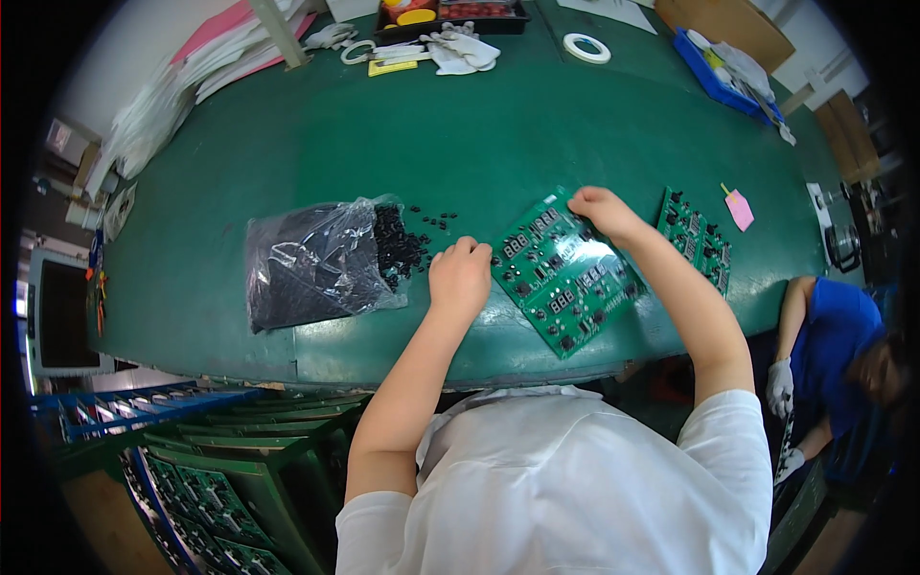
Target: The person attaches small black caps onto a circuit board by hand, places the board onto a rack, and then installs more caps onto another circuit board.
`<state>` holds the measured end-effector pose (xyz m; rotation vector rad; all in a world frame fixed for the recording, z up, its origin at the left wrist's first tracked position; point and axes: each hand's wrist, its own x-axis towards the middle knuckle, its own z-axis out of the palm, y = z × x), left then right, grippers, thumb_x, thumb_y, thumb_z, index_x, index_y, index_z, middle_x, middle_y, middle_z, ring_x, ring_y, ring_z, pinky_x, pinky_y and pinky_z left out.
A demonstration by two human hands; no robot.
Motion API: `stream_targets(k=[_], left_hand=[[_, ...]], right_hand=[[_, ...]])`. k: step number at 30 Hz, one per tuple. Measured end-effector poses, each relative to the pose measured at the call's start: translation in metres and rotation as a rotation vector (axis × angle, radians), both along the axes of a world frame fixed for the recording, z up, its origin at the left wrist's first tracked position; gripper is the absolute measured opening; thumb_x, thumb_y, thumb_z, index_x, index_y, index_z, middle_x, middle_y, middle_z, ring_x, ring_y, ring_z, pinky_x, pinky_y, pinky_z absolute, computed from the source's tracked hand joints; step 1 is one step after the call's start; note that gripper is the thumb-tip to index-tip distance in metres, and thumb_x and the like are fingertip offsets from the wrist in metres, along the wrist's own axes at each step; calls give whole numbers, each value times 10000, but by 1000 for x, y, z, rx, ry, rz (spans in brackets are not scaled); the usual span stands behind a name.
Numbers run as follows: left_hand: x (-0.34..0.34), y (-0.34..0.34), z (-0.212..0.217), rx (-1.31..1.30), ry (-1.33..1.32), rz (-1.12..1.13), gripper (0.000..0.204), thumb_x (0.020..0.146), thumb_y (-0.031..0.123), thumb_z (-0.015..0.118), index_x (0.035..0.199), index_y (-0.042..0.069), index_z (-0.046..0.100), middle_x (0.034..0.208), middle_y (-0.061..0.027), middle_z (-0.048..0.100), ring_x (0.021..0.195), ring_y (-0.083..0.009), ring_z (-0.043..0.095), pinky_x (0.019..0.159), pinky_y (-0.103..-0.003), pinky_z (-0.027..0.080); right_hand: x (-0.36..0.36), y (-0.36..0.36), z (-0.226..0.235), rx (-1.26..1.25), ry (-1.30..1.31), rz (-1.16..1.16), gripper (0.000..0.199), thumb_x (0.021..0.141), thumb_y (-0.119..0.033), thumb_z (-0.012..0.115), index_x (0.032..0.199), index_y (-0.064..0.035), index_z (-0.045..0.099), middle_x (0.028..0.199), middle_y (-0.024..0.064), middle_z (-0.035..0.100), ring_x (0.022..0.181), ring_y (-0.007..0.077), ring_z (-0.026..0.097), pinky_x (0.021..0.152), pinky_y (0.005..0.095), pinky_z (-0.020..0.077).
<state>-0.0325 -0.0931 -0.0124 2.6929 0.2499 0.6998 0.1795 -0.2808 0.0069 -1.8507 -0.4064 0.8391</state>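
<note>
A green circuit board (567, 278) with digit displays and black components lies at a slant in front of me. My right hand (604, 213) pinches its far edge. Just off the board's left side, my left hand (462, 273) is closed, fingertips together; what they hold, if anything, is too small to make out. Left of that hand lies a clear plastic bag (311, 264), full of small black parts (395, 240) that spill from its open end. A few loose ones are scattered on the green table beyond. Another circuit board (695, 240) rests to the right, partly behind my right forearm.
On the green table (402, 134) are white gloves (462, 50), a tape roll (586, 48), a blue tray (719, 81) and a pink tag (738, 209). Racked circuit boards (206, 498) stand below left. A gloved co-worker (839, 331) is close at right.
</note>
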Motion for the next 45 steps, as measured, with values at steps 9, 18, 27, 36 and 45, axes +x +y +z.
stream_targets(k=[9,18,27,36,45], left_hand=[[-6,22,14,-127,-73,17,97,771,123,643,847,64,651,840,-99,603,789,-287,602,676,-406,483],[-39,52,11,66,226,63,111,753,144,659,840,78,644,809,-79,605,787,-276,586,698,-420,432],[-44,7,19,-287,32,-63,80,785,64,616,859,36,610,803,-117,612,779,-304,605,701,-413,472],[-55,-53,13,-551,69,-245,87,770,29,637,857,40,637,824,-111,640,781,-293,610,705,-386,478],[-58,-53,4,-413,92,-233,58,769,84,657,827,74,653,830,-60,631,786,-262,597,713,-374,423]], right_hand=[[-13,-14,44,-608,-631,210,322,875,-349,576,915,-35,635,824,152,661,791,285,647,674,385,496],[-66,159,11,-282,-879,654,282,777,-182,596,1007,-20,612,951,187,660,921,349,629,791,457,502],[-54,163,-2,-291,-952,652,170,712,-112,573,834,-43,668,849,169,669,844,347,645,726,443,518],[-60,40,48,72,-820,444,89,759,-115,565,806,-40,580,744,139,605,717,341,587,616,438,460],[-103,-35,48,13,-847,636,85,753,-55,604,836,-37,592,781,116,599,739,326,597,623,424,476]])
